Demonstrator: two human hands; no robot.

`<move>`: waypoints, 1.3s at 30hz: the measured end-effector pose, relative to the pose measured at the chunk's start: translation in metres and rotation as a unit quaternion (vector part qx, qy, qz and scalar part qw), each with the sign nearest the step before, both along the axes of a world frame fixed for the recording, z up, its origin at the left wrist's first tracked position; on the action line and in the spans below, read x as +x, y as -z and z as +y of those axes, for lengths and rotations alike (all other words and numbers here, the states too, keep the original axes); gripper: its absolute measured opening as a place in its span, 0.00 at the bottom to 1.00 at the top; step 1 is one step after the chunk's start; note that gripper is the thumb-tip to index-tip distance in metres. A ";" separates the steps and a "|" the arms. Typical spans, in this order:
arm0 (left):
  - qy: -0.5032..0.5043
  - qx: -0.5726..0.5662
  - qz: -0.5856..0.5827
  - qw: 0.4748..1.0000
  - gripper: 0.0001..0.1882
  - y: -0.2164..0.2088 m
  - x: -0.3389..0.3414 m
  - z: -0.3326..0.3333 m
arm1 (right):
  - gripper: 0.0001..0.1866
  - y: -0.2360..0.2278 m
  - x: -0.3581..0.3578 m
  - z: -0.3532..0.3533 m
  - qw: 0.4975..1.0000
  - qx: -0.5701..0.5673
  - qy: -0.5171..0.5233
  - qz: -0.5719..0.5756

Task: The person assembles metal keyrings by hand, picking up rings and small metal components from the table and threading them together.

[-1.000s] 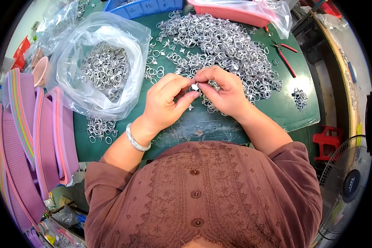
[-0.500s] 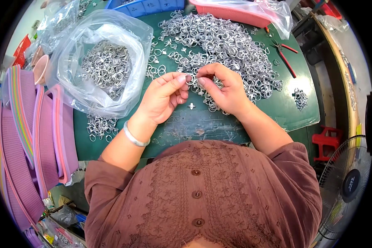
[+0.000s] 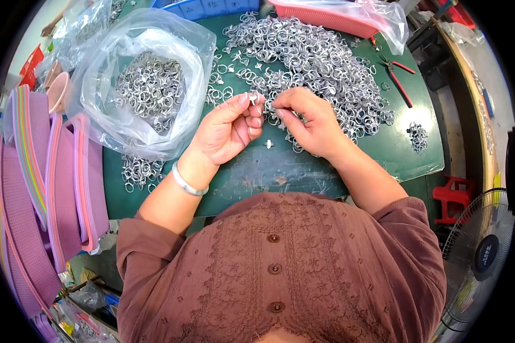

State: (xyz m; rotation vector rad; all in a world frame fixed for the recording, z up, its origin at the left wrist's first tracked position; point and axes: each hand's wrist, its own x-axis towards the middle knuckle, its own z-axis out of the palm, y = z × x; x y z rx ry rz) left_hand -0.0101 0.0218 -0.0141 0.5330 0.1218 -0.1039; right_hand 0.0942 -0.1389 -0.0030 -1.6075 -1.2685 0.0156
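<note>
My left hand (image 3: pixel 226 130) pinches a small silver-coloured metal ring (image 3: pixel 253 99) between thumb and fingertips, its palm turned partly up. Just to the right, my right hand (image 3: pixel 313 123) is closed with thumb and forefinger near each other; whatever may be between them is too small to make out. Both hands are above the near edge of a big heap of silver rings (image 3: pixel 320 66) on the green table (image 3: pixel 240 186). One loose ring (image 3: pixel 269 144) lies on the tabletop below the hands. Left of them stands an open clear plastic bag (image 3: pixel 197 54) with many rings inside.
Red-handled pliers (image 3: pixel 399 86) and a small ring pile (image 3: pixel 418 139) lie on the right. A blue bin (image 3: pixel 212 10) and a pink basket (image 3: pixel 326 18) stand at the back. Purple baskets (image 3: pixel 63 194) are stacked at left; a fan (image 3: pixel 486 257) and red stool (image 3: pixel 453 199) are at lower right.
My left hand has tilted its fingertips up and drawn slightly away from the right hand, bringing the ring into clearer sight. My right hand has barely moved.
</note>
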 end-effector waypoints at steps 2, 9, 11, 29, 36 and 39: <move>-0.002 0.001 -0.004 1.000 0.11 -0.001 0.000 0.001 | 0.06 -0.001 0.001 0.001 0.997 -0.020 -0.021 -0.077; -0.066 0.006 0.030 0.997 0.11 -0.003 0.002 0.004 | 0.07 -0.009 -0.006 -0.004 0.959 -0.157 -0.104 -0.213; -0.090 0.002 0.038 0.995 0.12 -0.006 0.002 0.003 | 0.07 -0.007 -0.006 -0.004 0.954 -0.167 -0.106 -0.224; -0.109 0.432 -0.029 0.895 0.05 -0.013 -0.006 -0.025 | 0.09 0.007 0.004 0.000 0.970 -0.056 -0.038 0.233; -0.090 0.300 0.032 0.949 0.05 -0.013 -0.006 -0.019 | 0.12 -0.001 -0.004 -0.001 0.960 -0.022 -0.088 0.266; -0.085 0.291 0.041 0.952 0.05 -0.013 -0.006 -0.018 | 0.18 -0.004 -0.002 -0.004 0.966 -0.056 -0.126 0.219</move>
